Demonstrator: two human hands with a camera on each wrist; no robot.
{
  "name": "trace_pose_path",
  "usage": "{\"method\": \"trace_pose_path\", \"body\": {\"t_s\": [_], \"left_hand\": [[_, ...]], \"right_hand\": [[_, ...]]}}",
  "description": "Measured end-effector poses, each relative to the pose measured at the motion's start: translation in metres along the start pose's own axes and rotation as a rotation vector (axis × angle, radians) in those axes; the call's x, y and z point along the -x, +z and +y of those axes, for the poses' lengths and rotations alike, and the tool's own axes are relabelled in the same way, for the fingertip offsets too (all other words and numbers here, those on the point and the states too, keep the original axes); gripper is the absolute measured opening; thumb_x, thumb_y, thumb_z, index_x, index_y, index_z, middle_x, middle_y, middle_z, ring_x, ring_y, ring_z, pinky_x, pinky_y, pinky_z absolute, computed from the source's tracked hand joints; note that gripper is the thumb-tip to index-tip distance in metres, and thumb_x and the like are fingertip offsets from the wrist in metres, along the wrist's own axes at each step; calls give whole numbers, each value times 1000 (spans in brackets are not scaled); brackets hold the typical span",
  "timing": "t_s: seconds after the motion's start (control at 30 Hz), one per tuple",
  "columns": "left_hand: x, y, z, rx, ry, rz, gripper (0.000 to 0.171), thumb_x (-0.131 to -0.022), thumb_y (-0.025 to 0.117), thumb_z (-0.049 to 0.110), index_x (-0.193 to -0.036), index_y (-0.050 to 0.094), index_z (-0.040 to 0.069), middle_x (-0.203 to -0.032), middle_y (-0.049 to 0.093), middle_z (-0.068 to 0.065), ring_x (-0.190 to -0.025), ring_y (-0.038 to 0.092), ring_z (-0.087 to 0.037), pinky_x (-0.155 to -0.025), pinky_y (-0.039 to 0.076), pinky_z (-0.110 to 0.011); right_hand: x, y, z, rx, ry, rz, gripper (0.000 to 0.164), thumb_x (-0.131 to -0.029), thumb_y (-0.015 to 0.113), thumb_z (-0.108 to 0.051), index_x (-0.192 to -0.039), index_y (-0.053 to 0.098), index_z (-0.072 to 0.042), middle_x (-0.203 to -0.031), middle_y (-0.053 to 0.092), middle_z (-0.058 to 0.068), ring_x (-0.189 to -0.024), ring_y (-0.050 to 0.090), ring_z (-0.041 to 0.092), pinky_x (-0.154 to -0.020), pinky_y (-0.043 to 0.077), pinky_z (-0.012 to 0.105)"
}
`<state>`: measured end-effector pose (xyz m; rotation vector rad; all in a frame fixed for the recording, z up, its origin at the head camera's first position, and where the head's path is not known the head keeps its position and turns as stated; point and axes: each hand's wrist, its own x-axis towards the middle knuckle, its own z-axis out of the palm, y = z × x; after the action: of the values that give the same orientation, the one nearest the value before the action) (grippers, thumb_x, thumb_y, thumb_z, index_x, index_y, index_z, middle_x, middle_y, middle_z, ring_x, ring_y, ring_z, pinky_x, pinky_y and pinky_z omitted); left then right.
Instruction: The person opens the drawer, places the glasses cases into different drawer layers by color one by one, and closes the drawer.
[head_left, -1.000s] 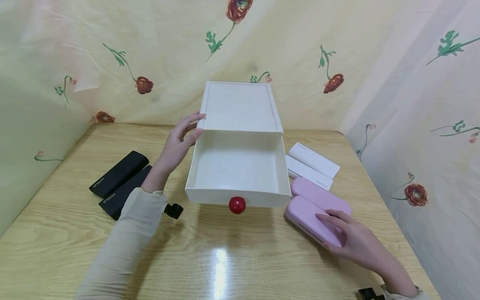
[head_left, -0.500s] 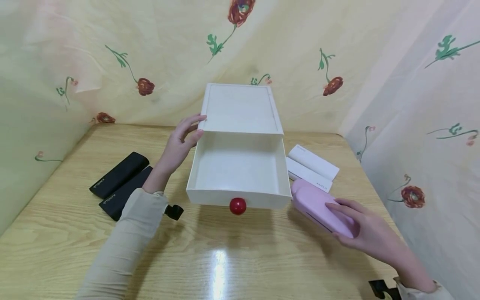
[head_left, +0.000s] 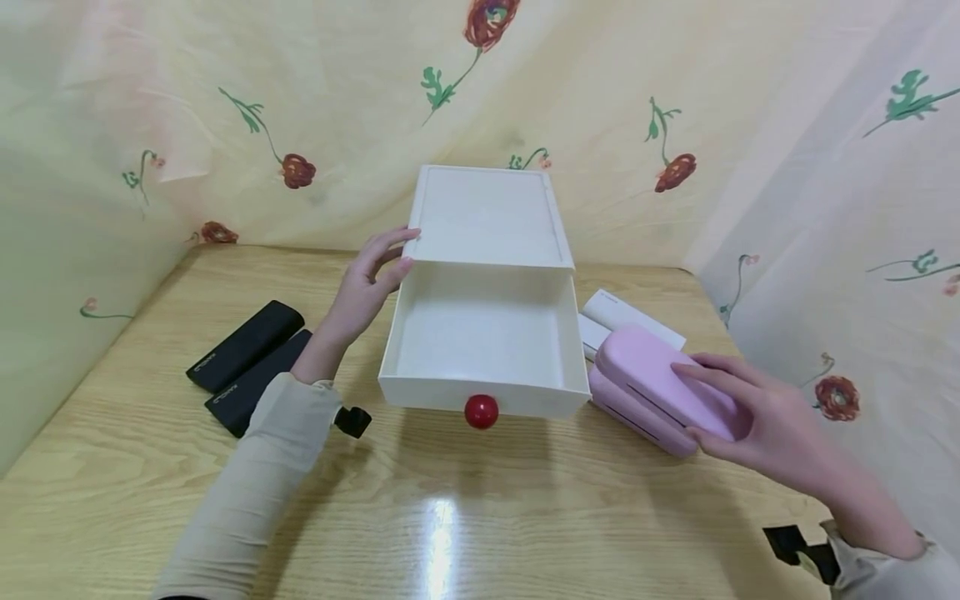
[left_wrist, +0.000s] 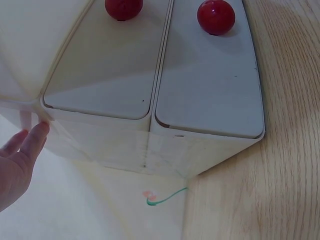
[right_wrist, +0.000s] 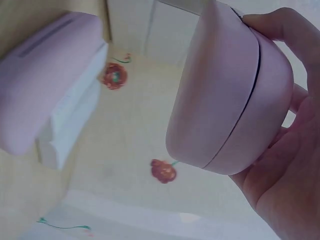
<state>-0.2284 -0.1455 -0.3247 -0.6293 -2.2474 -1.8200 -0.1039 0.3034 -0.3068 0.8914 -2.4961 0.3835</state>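
A pink case (head_left: 667,379), right of centre in the head view, is held by the right hand (head_left: 776,429); the grip is clamped on it, fingers over its upper side and thumb at its near edge. In the right wrist view the case is raised from the tabletop (head_left: 487,508), a dark seam crossing it. A second pink case (head_left: 637,412) lies below and partly behind it in the head view. Just above these, two white cases (head_left: 630,315) lie side by side, partly covered. At centre stands a white drawer unit (head_left: 491,212), its upper drawer (head_left: 483,337) pulled out and fronted by a red knob (head_left: 481,412); two closed lower drawers (left_wrist: 102,70) appear in the left wrist view. The left hand (head_left: 365,287), left of centre, touches the unit's side, its grip relaxed with fingers and thumb apart. Two black cases (head_left: 246,346) lie obliquely at left, one partly hidden by a pale sleeve (head_left: 255,467). A flowered sheet (head_left: 360,125) spans the upper frame
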Motion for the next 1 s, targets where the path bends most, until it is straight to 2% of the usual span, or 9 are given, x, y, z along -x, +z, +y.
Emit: {"method": "trace_pose_path", "body": {"t_s": [0.2,0.23,0.4,0.47,0.73,1.0], "left_hand": [[-1,1,2,-3,4,7,40,-100,50,19,-140,50,13,-154,33,-6,-133,45,-30,-99,49,-55],[-1,1,2,-3,7,8,40,-100,50,19,-140,50,13,-154,33,-6,-133,45,-30,-98,49,-55],[-2,1,1,-4,11,8,41,-100,50,21,-141,49,14,-154,32,-6,-134,44,-30,-98,49,-55],[-2,1,0,-9,11,9,41,-100,50,22,-141,49,15,-154,32,-6,-134,44,-30,-98,49,-55],[1,1,-2,-36,21,44,40,-100,50,20,-139,51,13,-152,36,-7,-132,46,-31,-94,52,-55],[-1,2,-2,-46,27,49,39,-99,51,20,-138,53,15,-150,38,-8,-130,48,-30,-93,53,-53]], "right_hand": [[-17,-17,0,41,34,-11,78,-48,89,-10,-123,67,-17,-121,64,8,-102,45,-12,-78,34,2],[-20,-20,-1,46,38,-16,78,-48,90,-10,-123,67,-18,-122,64,7,-98,49,-8,-77,35,2],[-34,-30,0,27,34,-23,79,-49,89,-7,-124,66,-17,-122,63,7,-99,45,-15,-77,34,2],[-38,-30,1,13,27,-19,79,-49,88,-5,-124,66,-16,-122,63,7,-101,39,-20,-78,33,2],[-54,-29,-1,-39,-43,3,75,-51,84,-3,-123,66,-12,-123,61,10,-104,40,-17,-85,30,-2],[-73,-31,-10,-62,-65,18,72,-54,81,-4,-124,65,-12,-125,60,13,-110,38,-19,-90,27,-4]]}}
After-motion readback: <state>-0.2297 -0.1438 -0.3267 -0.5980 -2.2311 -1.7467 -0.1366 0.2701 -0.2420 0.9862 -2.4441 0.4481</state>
